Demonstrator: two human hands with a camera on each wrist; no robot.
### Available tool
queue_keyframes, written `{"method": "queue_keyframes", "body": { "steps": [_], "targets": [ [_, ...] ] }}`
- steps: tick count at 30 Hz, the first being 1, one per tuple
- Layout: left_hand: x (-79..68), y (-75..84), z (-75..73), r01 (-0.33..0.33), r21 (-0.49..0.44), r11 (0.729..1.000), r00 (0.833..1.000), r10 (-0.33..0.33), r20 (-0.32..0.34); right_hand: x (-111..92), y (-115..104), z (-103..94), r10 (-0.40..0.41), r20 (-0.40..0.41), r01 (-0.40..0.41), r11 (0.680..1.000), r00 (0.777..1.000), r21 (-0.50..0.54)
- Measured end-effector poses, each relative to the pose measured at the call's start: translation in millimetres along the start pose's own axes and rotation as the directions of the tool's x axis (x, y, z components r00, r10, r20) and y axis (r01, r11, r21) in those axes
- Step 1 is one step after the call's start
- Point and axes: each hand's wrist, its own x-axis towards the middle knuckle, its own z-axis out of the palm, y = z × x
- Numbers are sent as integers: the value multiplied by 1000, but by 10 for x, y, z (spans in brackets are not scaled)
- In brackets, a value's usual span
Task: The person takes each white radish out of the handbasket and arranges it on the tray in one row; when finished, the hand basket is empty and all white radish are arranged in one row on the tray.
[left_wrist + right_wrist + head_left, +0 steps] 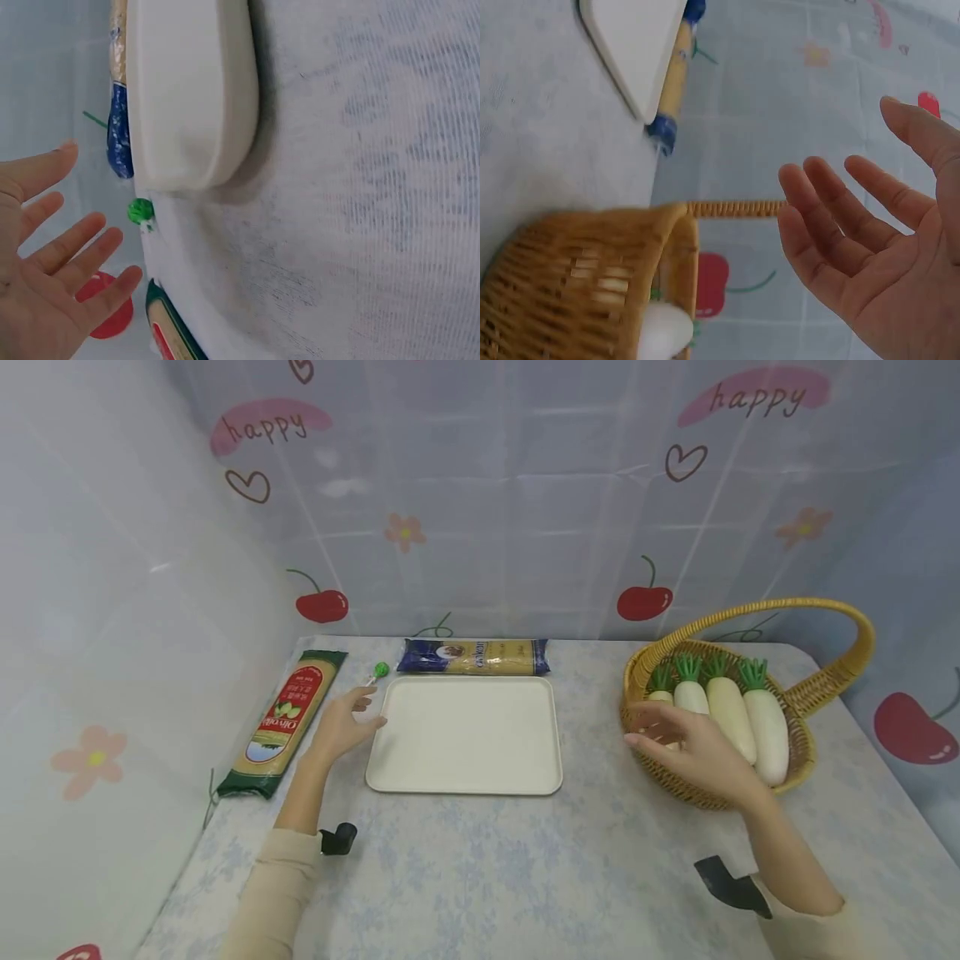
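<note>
My left hand hovers by the left edge of a white rectangular tray, its fingers spread and holding nothing. Just beyond its fingertips lies a lollipop with a green wrapped head. My right hand, fingers loosely bent and apart, is over the left front of a wicker basket with a tall handle. Several white radishes with green tops lie in that basket, one partly hidden by the hand. In the right wrist view nothing sits between the fingers and thumb.
Left of the tray lies a red and green pasta packet, slanted. Behind the tray a blue and gold packet stretches along the back edge. A patterned cloth covers the table, and printed curtains hang behind and beside it.
</note>
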Motion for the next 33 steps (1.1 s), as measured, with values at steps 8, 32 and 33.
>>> {"method": "queue_keyframes", "body": {
  "steps": [8,32,33],
  "targets": [
    [30,-284,-26,34,58,998,960,-49,277,-251,468,-461,148,-65,-143,987,987,72],
    [258,-351,-126,86,187,979,812,-178,556,-265,1145,-873,445,67,-437,893,893,-105],
    [263,-337,-117,87,194,977,812,-183,555,-260,1158,-868,446,76,-437,892,892,-114]
  ]
}}
